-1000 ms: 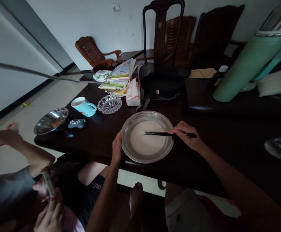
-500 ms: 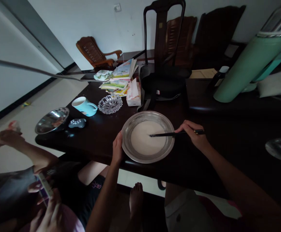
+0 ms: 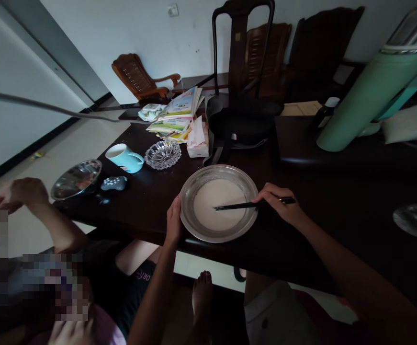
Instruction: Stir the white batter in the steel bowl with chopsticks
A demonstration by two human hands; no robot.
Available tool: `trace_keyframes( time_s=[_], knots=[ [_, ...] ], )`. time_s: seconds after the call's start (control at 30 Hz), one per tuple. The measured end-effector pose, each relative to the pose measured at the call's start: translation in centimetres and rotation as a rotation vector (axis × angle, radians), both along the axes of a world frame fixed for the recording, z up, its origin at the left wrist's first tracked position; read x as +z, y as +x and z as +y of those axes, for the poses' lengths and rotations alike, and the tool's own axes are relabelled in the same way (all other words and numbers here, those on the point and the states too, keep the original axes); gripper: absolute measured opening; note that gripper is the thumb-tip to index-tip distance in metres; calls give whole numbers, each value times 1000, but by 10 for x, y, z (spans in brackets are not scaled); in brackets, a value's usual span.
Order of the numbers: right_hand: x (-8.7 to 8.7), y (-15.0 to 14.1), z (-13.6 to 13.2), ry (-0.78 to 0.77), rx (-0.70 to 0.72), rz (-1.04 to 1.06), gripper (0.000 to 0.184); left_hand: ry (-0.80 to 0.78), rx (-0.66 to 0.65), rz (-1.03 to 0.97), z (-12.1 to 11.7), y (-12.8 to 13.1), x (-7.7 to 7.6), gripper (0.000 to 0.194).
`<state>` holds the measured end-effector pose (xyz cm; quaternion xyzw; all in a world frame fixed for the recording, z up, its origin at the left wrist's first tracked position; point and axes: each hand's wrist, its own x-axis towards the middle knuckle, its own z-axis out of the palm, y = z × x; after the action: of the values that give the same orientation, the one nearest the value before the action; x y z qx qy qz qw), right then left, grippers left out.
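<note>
A round metal bowl [image 3: 248, 184] stands near the front edge of the dark table, holding a pale, milky batter [image 3: 217, 196]. My left hand [image 3: 173, 221] grips the bowl's left rim, thumb up against the side. In my right hand [image 3: 278, 203] is a pair of dark chopsticks [image 3: 237, 206], pinched between thumb and fingers over the bowl's right rim. Their tips dip into the batter left of its middle. Whether the sticks touch the bowl's rim I cannot tell.
Left of the bowl are a glass dish [image 3: 163, 155], a light-blue mug [image 3: 125, 158], a game controller [image 3: 114, 183] and another metal bowl [image 3: 76, 180]. Behind stand a tissue box [image 3: 198, 139] and black bag [image 3: 242, 127]. A green thermos [image 3: 369, 96] rises at right. Another person sits at left.
The chopsticks and my right hand have shifted left and slightly toward me through the batter. My left hand stays on the bowl. The other person's raised arm has moved.
</note>
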<state>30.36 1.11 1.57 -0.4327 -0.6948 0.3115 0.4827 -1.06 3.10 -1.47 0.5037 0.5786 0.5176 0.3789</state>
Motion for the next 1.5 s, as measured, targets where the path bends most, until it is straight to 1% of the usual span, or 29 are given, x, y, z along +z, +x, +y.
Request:
trace_keyframes(
  time_s=[0.03, 0.1, 0.2, 0.3, 0.37, 0.4, 0.47, 0.53, 0.57, 0.63, 0.73, 0.8, 0.9, 0.97, 1.07, 1.13, 1.23, 1.3, 1.37, 1.4, 1.5],
  knots=[
    [0, 0, 0, 11, 7, -24, 26, -1, 4, 9, 0, 0, 1, 50],
    [0, 0, 0, 27, -25, -36, 26, -8, 10, 19, 0, 1, 2, 51],
    [-1, 3, 1, 1, -82, 41, 33, -21, 16, 6, -1, 1, 2, 50],
    [-1, 2, 1, -31, -34, 47, 33, -19, 14, 9, 0, 0, 1, 50],
    [-1, 1, 1, -5, 2, -14, 28, -8, 11, 17, 0, -1, -1, 50],
    [-1, 0, 1, 15, -2, -38, 26, -3, 10, 14, 1, -1, -1, 50],
    [1, 1, 1, 34, -49, -33, 26, -1, 5, 2, 1, -2, -2, 50],
    [2, 2, 1, 14, -89, 21, 31, -5, -1, -4, 1, -1, -2, 50],
    [2, 3, 1, -1, -88, 43, 34, -8, -2, 0, 1, -1, -2, 49],
    [2, 3, 1, -9, -44, 35, 35, -10, 2, 12, 1, 0, -1, 49],
    [2, 1, 1, 29, 9, -48, 27, -3, 9, 7, 0, 0, 0, 49],
    [2, 0, 1, 60, -22, -67, 24, 1, 9, 1, 0, 0, -1, 49],
    [3, 2, 1, 44, -56, -27, 30, -4, 10, 5, 0, 0, -1, 49],
    [3, 2, 1, 13, -10, -11, 33, -10, 12, 9, 0, 0, 0, 49],
    [2, 1, 1, 17, 48, -52, 28, -11, 21, 26, 0, 1, 2, 49],
    [2, 2, 1, 37, 10, -71, 25, -11, 23, 37, -1, 2, 3, 49],
    [2, 4, 2, 33, -51, -13, 31, -14, 12, 30, -1, 1, 2, 49],
    [1, 4, 1, 11, -5, 15, 34, -14, 8, 14, 0, 1, 1, 48],
    [1, 3, 1, 5, 58, -10, 31, -10, 11, 12, 0, 1, 1, 48],
    [1, 3, 1, 10, 64, -32, 28, -8, 15, 17, 0, 1, 2, 48],
    [0, 3, 2, 25, -15, -41, 25, -1, 17, 29, 0, 2, 2, 49]
  ],
)
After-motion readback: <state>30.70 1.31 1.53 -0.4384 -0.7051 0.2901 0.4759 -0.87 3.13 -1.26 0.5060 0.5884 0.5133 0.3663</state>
